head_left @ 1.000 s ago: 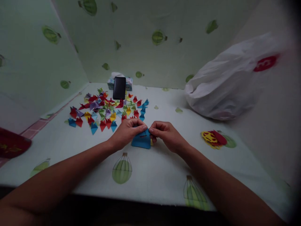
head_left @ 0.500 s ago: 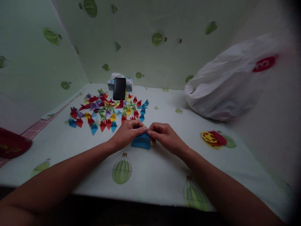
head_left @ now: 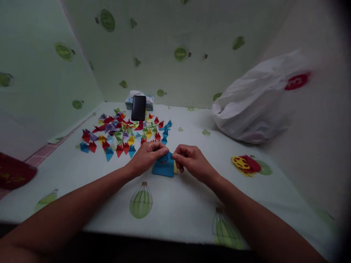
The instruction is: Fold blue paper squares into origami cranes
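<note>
My left hand [head_left: 149, 155] and my right hand [head_left: 192, 160] meet over the middle of the table, fingertips pinched on a small piece of folded blue paper [head_left: 169, 156]. Its lower part is partly hidden by my fingers. Just beneath lies a stack of blue paper sheets [head_left: 163, 169], with a yellow edge [head_left: 176, 167] showing on its right side. Beyond my left hand spread many small folded paper figures [head_left: 119, 135] in red, blue, yellow, green, purple and orange, each with pointed tips.
A black phone [head_left: 138, 108] leans against a tissue box [head_left: 149, 103] at the back. A white plastic bag [head_left: 246, 109] stands at the back right. Yellow and red cut-out pieces [head_left: 245, 164] lie on the right. A dark red object [head_left: 16, 171] sits at the left edge.
My hands have parted slightly at the fingertips, showing more of the blue paper between them. The view has tilted up a little, so the scene sits lower.
</note>
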A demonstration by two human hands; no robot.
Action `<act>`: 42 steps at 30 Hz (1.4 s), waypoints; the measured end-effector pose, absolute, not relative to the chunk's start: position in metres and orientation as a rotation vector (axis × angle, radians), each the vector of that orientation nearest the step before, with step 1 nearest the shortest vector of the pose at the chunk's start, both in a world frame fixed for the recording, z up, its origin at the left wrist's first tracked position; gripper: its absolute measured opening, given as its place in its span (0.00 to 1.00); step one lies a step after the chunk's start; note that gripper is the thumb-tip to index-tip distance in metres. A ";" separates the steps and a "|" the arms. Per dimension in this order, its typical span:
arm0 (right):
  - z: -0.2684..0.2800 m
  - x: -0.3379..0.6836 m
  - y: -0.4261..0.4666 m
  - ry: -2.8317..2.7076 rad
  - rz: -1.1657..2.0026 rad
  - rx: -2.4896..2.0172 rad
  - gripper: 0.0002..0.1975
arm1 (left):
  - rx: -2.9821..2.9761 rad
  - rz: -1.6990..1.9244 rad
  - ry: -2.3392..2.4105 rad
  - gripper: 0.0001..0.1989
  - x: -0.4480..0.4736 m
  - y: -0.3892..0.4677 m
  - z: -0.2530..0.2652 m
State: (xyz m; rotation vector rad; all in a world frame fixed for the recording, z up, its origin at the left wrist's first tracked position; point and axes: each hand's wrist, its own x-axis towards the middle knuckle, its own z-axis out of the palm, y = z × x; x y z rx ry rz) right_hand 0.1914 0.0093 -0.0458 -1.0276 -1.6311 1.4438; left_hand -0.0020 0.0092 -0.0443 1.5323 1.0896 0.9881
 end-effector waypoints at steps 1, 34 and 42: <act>-0.046 0.192 0.010 -1.610 1.459 -1.021 0.14 | 1.508 1.008 1.092 0.14 -0.002 0.009 -0.044; -0.050 0.187 0.006 -1.503 1.302 -0.872 0.05 | 1.361 1.103 0.993 0.08 0.006 0.000 -0.043; -0.047 0.187 0.004 -1.437 1.327 -0.767 0.05 | 1.227 1.166 0.946 0.07 0.007 -0.002 -0.044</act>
